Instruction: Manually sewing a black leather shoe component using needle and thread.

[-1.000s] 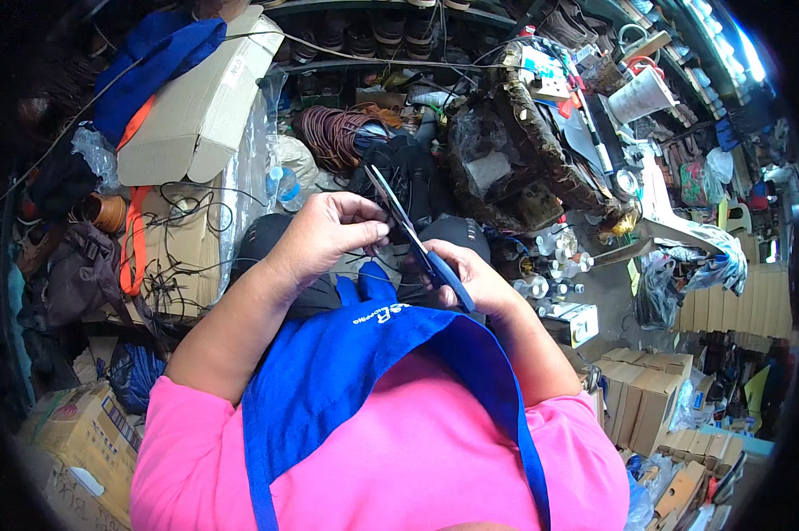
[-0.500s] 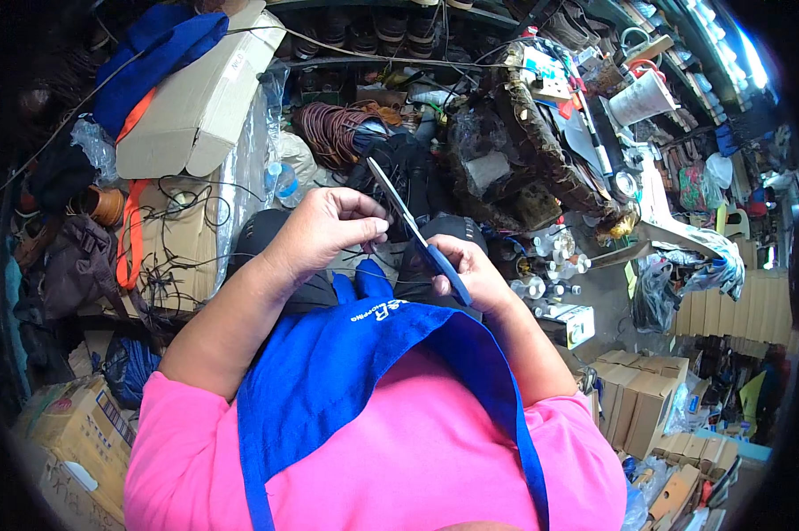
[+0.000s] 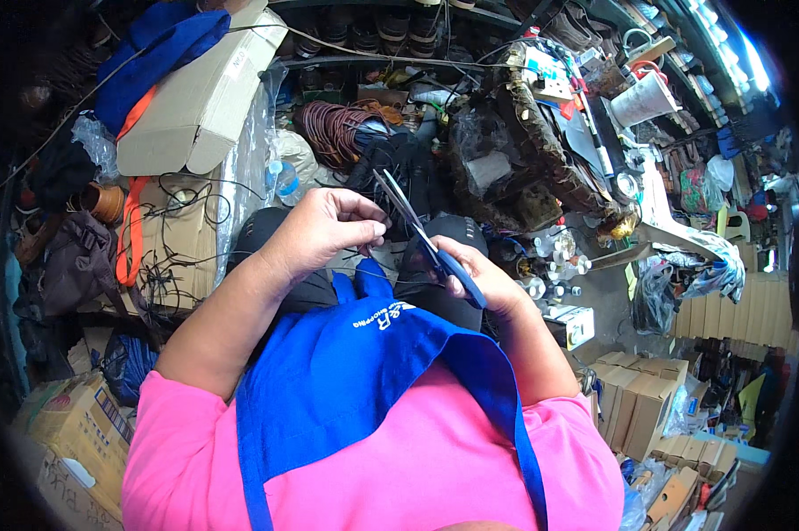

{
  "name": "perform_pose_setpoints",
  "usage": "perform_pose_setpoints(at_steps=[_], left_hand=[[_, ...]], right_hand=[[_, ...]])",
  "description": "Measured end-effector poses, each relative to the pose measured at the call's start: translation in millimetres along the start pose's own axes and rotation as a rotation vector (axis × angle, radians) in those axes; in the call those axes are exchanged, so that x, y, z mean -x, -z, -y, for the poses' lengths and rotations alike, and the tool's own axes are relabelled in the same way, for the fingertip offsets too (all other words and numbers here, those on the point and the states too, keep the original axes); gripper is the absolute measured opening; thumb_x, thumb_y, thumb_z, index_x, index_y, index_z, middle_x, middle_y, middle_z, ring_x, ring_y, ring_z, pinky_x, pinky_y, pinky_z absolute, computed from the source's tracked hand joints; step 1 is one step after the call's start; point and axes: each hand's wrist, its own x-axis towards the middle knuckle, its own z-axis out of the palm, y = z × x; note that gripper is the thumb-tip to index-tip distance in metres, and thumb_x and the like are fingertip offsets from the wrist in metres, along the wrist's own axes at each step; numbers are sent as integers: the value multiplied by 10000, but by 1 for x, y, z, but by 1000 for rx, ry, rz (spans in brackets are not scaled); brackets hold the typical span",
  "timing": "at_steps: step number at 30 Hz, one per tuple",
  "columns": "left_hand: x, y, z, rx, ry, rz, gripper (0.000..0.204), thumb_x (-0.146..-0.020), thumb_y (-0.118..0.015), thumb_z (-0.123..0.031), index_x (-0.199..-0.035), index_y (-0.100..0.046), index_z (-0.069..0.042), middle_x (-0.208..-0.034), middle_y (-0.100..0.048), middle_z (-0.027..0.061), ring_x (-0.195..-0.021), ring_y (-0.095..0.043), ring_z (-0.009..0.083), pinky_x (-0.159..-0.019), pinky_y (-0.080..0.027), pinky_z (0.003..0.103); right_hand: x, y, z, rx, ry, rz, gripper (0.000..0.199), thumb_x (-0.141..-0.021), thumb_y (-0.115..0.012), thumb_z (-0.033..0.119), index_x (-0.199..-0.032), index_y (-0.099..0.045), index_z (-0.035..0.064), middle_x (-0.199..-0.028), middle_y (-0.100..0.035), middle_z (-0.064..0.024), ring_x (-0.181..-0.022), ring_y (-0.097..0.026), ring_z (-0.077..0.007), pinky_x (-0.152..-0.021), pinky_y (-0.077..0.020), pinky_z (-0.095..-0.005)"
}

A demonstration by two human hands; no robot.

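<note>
Above my lap, my right hand (image 3: 472, 276) is wrapped round the handles of a pair of scissors (image 3: 424, 237). They have blue handles and long metal blades, which point up and away to the left and stand slightly apart. To the left of the blades, my left hand (image 3: 329, 232) is closed in a pinch, thumb against fingers. What it pinches is too small to make out. A thin dark strand (image 3: 346, 269) runs below the hands, across my lap. A blue apron (image 3: 329, 354) with white lettering covers my front.
Coiled brown cord (image 3: 329, 133) lies ahead, near a plastic bottle (image 3: 284, 180). On the left are a flattened cardboard box (image 3: 200, 106), an orange strap (image 3: 130, 234) and tangled black cords. A worn, cluttered bin (image 3: 541, 133) and small jars (image 3: 559, 257) stand to the right.
The scissor blades have opened a little, and my right hand has shifted slightly right and down with them. My left hand has stayed almost in place.
</note>
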Motion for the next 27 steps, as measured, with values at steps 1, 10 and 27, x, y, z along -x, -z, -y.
perform_pose_setpoints(at_steps=[1,10,27], left_hand=[[0,-1,-1,2,5,-1,236,-809,-676,-88,-988,-633,61,-824,-665,106,-744,-633,149,-704,-516,281],[-1,1,-1,-13,28,22,247,-810,-677,-89,-999,-627,62,-832,-665,105,-750,-635,153,-710,-516,287],[0,1,-3,-42,30,43,266,-813,-672,-127,-988,-622,66,-838,-663,105,-761,-637,152,-710,-506,274]], right_hand=[[0,0,0,-9,2,14,638,-693,-759,439,-1136,-542,35,-855,-492,29,-800,-440,-74,-727,-374,-228],[-3,-3,5,3,-26,12,634,-657,-790,430,-1108,-576,39,-902,-537,18,-857,-470,-89,-787,-370,-229],[-3,-4,4,-12,-33,-47,655,-623,-828,458,-1054,-593,24,-877,-557,28,-805,-486,-60,-721,-391,-213]])
